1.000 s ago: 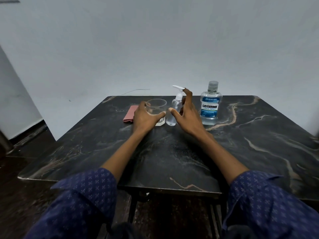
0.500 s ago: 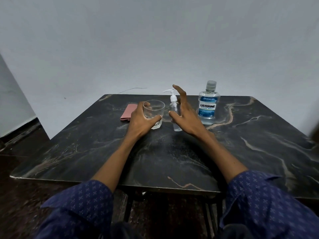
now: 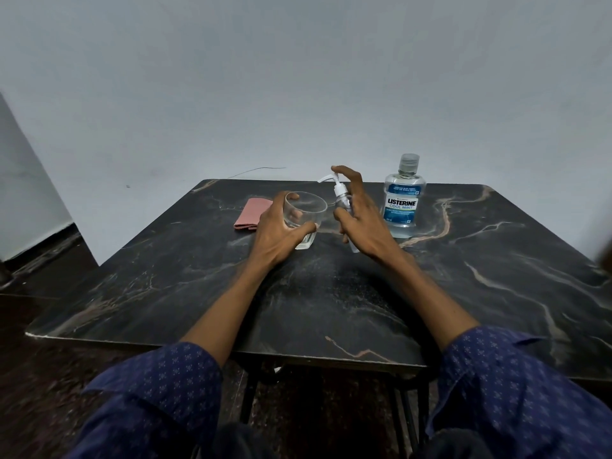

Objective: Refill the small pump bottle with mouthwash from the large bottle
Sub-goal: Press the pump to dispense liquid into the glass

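A small clear pump bottle (image 3: 341, 197) with a white pump head stands tilted near the table's far middle. My right hand (image 3: 359, 217) grips its body, thumb in front, index finger resting on top of the pump head. The nozzle points left over a clear drinking glass (image 3: 306, 213). My left hand (image 3: 281, 230) holds that glass from the left side, fingers and thumb curled round it, its base on the table. The large mouthwash bottle (image 3: 402, 202), blue-labelled, capped, stands upright to the right of my right hand, untouched.
A folded pink cloth (image 3: 251, 215) lies left of the glass. All of it sits on a dark marble-patterned table (image 3: 331, 293) against a pale wall. A thin wire (image 3: 258, 170) runs behind the far edge.
My right hand has closed round the pump bottle and tipped it toward the glass. The index finger came down onto the pump head. The left hand kept its hold on the glass.
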A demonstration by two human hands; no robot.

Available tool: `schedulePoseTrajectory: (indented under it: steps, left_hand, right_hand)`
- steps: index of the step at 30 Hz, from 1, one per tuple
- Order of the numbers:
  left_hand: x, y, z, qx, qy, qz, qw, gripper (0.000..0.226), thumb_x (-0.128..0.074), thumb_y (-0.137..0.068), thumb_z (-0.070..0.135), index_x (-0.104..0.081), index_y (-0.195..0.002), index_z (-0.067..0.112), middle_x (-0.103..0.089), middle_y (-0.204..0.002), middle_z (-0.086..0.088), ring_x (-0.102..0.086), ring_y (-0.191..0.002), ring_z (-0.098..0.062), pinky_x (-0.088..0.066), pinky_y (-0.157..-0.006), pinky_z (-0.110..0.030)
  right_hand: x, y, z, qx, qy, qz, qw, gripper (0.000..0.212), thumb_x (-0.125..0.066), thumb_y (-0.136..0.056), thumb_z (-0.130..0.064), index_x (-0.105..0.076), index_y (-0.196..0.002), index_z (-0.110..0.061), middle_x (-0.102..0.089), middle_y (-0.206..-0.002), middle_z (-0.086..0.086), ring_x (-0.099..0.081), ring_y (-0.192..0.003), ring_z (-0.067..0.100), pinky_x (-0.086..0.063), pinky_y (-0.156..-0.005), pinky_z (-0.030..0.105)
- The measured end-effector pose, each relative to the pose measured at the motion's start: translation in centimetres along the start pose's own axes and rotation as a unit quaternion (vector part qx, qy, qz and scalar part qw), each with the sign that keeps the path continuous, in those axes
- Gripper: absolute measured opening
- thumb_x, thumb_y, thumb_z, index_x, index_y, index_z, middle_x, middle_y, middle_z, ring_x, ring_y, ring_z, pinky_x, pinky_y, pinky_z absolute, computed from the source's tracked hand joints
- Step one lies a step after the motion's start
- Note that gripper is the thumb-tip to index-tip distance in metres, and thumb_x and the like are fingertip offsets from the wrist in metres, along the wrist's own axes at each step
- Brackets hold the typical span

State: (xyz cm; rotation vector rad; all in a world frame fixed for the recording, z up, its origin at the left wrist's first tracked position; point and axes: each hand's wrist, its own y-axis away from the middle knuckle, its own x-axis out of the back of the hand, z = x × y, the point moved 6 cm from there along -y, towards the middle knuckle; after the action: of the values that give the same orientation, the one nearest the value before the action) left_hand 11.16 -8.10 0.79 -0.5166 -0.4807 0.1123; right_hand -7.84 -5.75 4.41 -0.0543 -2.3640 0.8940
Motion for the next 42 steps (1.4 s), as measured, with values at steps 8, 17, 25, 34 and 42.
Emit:
schedulePoseTrajectory:
  steps: [8, 17, 25, 34, 42]
  left_hand:
    - [-0.2, 0.3, 0.6, -0.003, 0.027, -0.018, 0.999, 0.063, -0.085, -0.078, 0.045, -0.057, -0.133, 0.033, -0.073, -0.118, 0.006, -0.069, -0.109, -0.013, -0.059, -0.096, -0.044]
    - [-0.4, 0.3, 0.5, 0.006, 0.044, -0.037, 0.998, 0.062, -0.085, -0.078, 0.041, -0.056, -0.132, 0.043, -0.075, -0.108, 0.019, -0.066, -0.099, 0.009, -0.052, -0.085, -0.025]
    - [-0.6, 0.1, 0.4, 0.001, 0.041, -0.039, 0.998, 0.065, -0.086, -0.076, 0.042, -0.056, -0.134, 0.040, -0.075, -0.111, 0.015, -0.069, -0.102, 0.002, -0.057, -0.090, -0.031]
    - [-0.5, 0.1, 0.3, 0.008, 0.044, -0.033, 0.998, 0.064, -0.087, -0.079, 0.039, -0.057, -0.136, 0.039, -0.074, -0.116, 0.012, -0.067, -0.103, 0.007, -0.051, -0.082, -0.019]
    - [-0.7, 0.1, 0.2, 0.005, 0.039, -0.040, 0.998, 0.063, -0.086, -0.079, 0.042, -0.056, -0.134, 0.044, -0.074, -0.117, 0.014, -0.068, -0.103, 0.004, -0.052, -0.082, -0.022]
  right_hand:
    - [0.2, -0.2, 0.4, 0.011, 0.027, -0.009, 1.000, 0.068, -0.050, -0.098, -0.032, -0.025, -0.154, -0.060, -0.062, -0.082, -0.001, -0.054, -0.054, 0.007, -0.062, -0.056, 0.052]
    - [-0.1, -0.1, 0.3, 0.043, 0.047, -0.016, 0.998, 0.058, -0.054, -0.099, -0.031, -0.034, -0.150, -0.049, -0.063, -0.080, -0.020, -0.057, -0.063, 0.004, -0.047, -0.058, 0.024]
    - [-0.5, -0.3, 0.7, 0.054, 0.073, -0.021, 0.996, 0.042, -0.051, -0.103, -0.034, -0.038, -0.142, -0.043, -0.061, -0.076, -0.016, -0.054, -0.058, 0.004, -0.040, -0.051, 0.014]
    - [-0.3, -0.1, 0.4, 0.053, 0.085, -0.020, 0.995, 0.033, -0.051, -0.106, -0.042, -0.040, -0.138, -0.038, -0.058, -0.067, -0.004, -0.055, -0.057, 0.010, -0.046, -0.055, 0.033]
    - [-0.1, -0.1, 0.0, 0.062, 0.068, -0.001, 0.996, 0.050, -0.050, -0.106, -0.034, -0.034, -0.150, -0.051, -0.056, -0.069, -0.001, -0.053, -0.059, 0.015, -0.038, -0.054, 0.027]
